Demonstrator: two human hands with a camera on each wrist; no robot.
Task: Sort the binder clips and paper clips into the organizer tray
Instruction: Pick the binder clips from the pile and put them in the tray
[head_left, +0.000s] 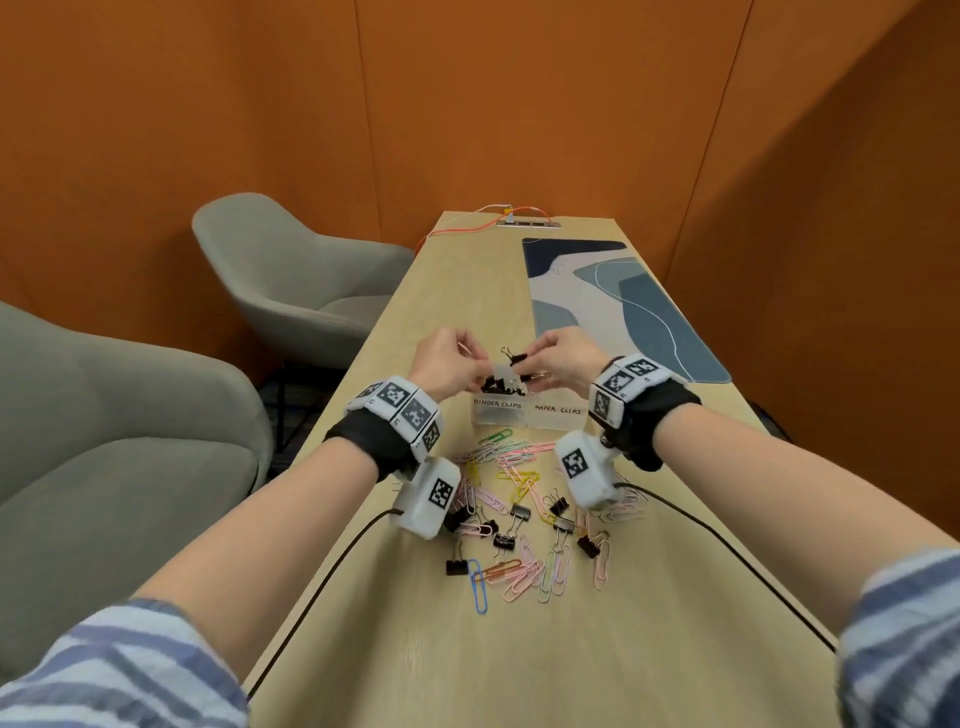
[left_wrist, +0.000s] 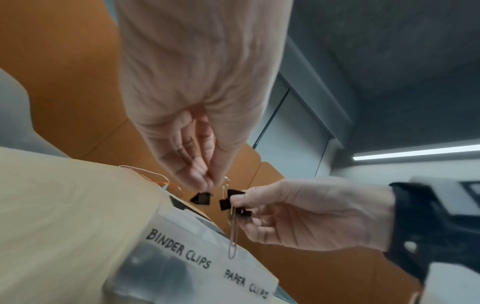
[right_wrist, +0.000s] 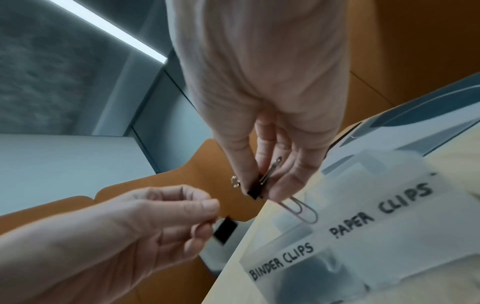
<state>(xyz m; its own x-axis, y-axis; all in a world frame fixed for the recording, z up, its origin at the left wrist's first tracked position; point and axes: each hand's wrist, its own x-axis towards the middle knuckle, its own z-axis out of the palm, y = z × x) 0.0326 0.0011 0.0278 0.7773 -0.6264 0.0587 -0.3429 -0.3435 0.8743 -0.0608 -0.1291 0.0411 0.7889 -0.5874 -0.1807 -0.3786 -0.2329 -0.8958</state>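
A clear organizer tray (head_left: 525, 417) labelled BINDER CLIPS and PAPER CLIPS stands mid-table, with black clips in its left compartment. Both hands hover just above it. My left hand (head_left: 480, 366) pinches a small black binder clip (left_wrist: 201, 198) over the binder side. My right hand (head_left: 535, 359) grips another black binder clip (right_wrist: 255, 189), and a silver paper clip (right_wrist: 298, 207) dangles from it. A loose pile of coloured paper clips and black binder clips (head_left: 524, 509) lies on the table nearer to me than the tray.
A blue patterned mat (head_left: 623, 306) lies beyond the tray on the right. An orange cable and a power strip (head_left: 527, 222) sit at the table's far end. Two grey armchairs (head_left: 291, 270) stand left of the table. Black wrist-camera cables (head_left: 332, 571) trail over the near tabletop.
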